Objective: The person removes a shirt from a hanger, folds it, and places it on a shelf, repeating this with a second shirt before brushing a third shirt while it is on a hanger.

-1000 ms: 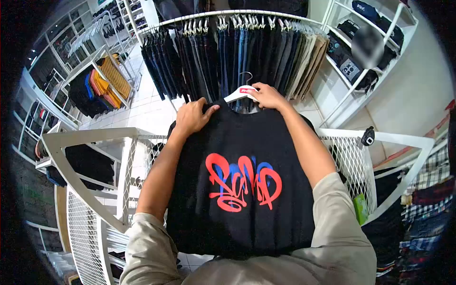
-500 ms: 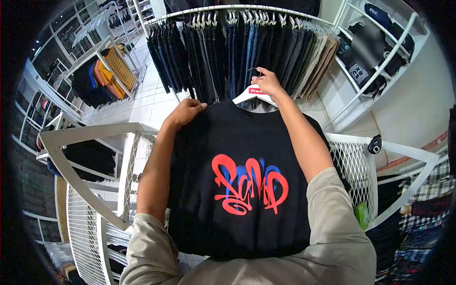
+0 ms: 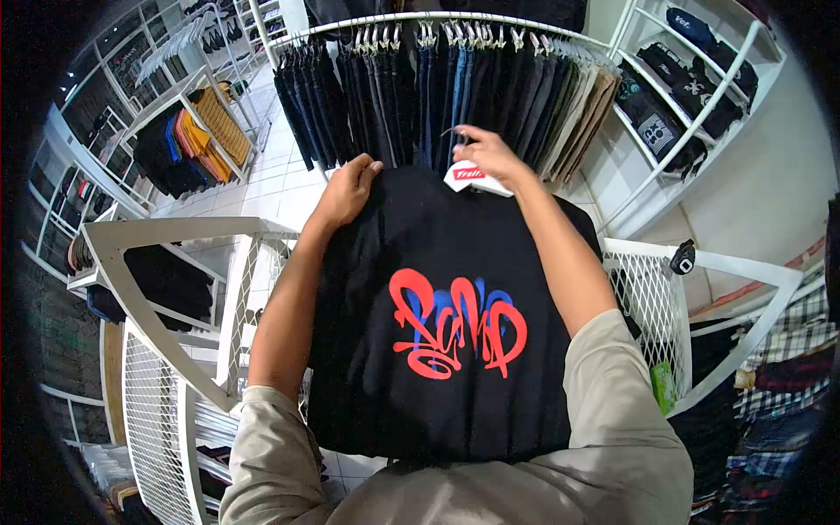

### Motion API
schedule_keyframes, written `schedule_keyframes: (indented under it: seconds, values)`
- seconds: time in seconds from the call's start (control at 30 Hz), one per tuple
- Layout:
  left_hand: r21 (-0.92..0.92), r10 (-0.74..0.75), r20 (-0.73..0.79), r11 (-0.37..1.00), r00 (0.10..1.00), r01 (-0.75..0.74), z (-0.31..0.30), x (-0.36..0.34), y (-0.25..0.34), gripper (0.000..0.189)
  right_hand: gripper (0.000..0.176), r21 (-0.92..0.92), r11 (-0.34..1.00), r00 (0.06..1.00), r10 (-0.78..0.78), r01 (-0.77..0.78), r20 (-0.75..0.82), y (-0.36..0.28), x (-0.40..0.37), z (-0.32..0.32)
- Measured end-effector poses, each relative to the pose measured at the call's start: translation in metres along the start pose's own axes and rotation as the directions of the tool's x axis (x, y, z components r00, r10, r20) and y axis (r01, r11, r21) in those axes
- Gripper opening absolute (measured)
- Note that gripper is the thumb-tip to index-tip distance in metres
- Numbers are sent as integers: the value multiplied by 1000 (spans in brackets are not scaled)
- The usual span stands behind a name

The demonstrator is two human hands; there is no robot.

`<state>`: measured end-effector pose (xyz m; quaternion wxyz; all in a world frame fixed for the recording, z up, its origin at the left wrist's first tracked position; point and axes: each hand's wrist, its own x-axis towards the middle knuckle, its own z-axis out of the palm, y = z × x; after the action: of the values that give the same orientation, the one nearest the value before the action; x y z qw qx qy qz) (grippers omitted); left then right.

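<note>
left hand fingers pinch shut on the black t-shirt so it hangs flat; right hand fingers curl, seemingly closed, round the white hanger.

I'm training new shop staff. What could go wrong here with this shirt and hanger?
The hanger pokes only partly from the neck of the black shirt, which may slip off where the left hand pinches it. The right hand holds the hanger close to the hanging trousers; its hook might snag.
</note>
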<state>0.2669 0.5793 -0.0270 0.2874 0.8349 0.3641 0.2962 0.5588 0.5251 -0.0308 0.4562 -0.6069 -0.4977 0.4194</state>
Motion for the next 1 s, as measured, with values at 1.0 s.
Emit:
schedule_keyframes:
  seconds: [1.0]
  values:
    - [379,143,-227,924,963,-48,4,-25,-3,24,35,-564,811,980,-196,154,-14,4,-139,-26]
